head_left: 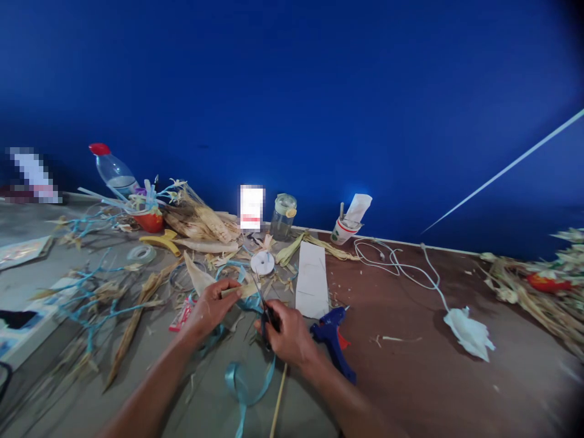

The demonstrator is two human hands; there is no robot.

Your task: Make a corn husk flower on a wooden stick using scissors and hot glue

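At mid-table, 6 o'clock of the white spool [263,263]: my left hand [210,307] is closed, thumb and fingers pinching a pale husk strip [241,291] that sticks out toward 3 o'clock. My right hand [289,334] is wrapped around dark scissors [267,313], blades aimed at 11 o'clock, meeting the strip. The blue glue gun [333,337] lies just beside my right hand at 3 o'clock. Light-blue ribbon [249,380] loops at 6 o'clock.

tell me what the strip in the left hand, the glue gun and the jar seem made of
Husk strip, pinched in the left hand beside the scissors in the right hand: dried plant husk, probably corn; pale tan, matte. Glue gun: moulded plastic, solid blue, smooth. Jar: clear glass or plastic; see-through, bright glints.
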